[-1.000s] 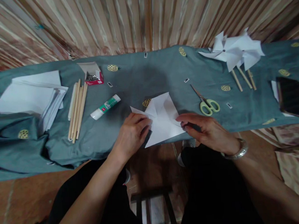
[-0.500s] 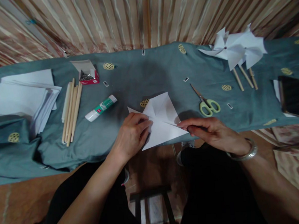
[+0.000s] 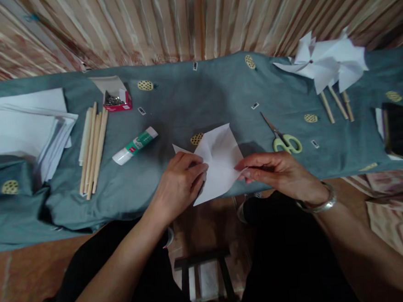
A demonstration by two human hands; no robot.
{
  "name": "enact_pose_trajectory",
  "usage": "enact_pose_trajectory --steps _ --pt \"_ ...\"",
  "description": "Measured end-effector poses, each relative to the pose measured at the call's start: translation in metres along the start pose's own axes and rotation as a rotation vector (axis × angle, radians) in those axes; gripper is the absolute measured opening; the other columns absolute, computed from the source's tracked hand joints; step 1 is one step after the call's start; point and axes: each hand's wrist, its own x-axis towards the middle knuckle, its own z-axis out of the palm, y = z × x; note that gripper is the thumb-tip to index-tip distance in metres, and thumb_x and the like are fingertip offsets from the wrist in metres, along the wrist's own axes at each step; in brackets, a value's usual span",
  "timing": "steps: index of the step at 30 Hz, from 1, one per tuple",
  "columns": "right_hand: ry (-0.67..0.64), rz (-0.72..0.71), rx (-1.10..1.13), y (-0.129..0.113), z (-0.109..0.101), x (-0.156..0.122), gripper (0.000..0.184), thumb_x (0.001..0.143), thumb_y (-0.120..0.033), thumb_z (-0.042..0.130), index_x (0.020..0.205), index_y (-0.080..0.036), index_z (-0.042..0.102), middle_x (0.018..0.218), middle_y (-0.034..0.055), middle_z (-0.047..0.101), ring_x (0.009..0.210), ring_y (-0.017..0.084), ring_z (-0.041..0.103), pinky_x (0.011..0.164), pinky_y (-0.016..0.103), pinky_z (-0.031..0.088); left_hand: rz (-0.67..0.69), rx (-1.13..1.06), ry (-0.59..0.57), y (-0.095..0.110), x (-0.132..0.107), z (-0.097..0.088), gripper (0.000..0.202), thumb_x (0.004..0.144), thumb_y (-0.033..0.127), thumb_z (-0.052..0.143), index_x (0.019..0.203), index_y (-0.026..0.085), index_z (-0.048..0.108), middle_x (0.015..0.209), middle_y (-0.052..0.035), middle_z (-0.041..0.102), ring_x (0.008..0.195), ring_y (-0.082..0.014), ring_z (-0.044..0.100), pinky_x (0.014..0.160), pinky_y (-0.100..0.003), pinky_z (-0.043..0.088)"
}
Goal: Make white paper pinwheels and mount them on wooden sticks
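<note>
A white sheet of paper, cut and partly folded into pinwheel blades, lies at the front edge of the table between my hands. My left hand is closed on its left side, thumb and fingers pinching the folded part near the middle. With thumb and forefinger, my right hand pinches the right corner and lifts it so that it curls. The left fingertips hide part of the paper's centre. Green-handled scissors lie just beyond my right hand. A glue stick rests to the left of the paper.
On the left are a stack of white paper, several wooden sticks and an opened red box of small metal pieces. Finished paper pinwheels lie at the back right, a phone at the far right. Green cloth covers the table.
My right hand has moved slightly left, raising and bending the paper's right corner, which lay flatter before. My left hand keeps its hold. The view has shifted a little.
</note>
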Motion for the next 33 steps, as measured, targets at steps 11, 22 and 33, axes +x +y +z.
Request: enact_pose_trajectory --steps 11,22,33 --pt "0.127 -0.316 -0.389 0.009 0.024 0.020 0.012 0.086 -0.023 0.064 0.090 -0.026 0.076 0.099 0.0025 0.074 0.094 0.019 0.067 0.089 0.036 0.052 -0.004 -0.031 -0.011 0.000 0.000 -0.001 0.019 0.092 0.019 0.054 0.103 0.013 0.068 0.100 -0.0106 0.065 0.094 -0.0226 0.058 0.082 -0.040 0.052" --pt "0.240 -0.398 -0.663 -0.005 0.035 0.029 0.011 0.084 -0.013 0.060 0.079 -0.020 0.068 0.102 0.0067 0.070 0.097 0.023 0.062 0.089 0.042 0.048 -0.026 -0.052 -0.028 0.001 0.000 -0.002 0.019 0.093 0.020 0.053 0.104 0.014 0.068 0.101 -0.0107 0.065 0.097 -0.0230 0.058 0.083 -0.041 0.052" --pt "0.265 -0.398 -0.707 -0.002 0.040 0.037 0.011 0.081 -0.010 0.060 0.076 -0.018 0.066 0.107 0.0097 0.069 0.099 0.024 0.060 0.089 0.040 0.047 -0.015 -0.077 -0.016 -0.001 0.000 0.000 0.019 0.091 0.017 0.054 0.105 0.013 0.067 0.101 -0.0112 0.065 0.096 -0.0235 0.058 0.083 -0.041 0.053"
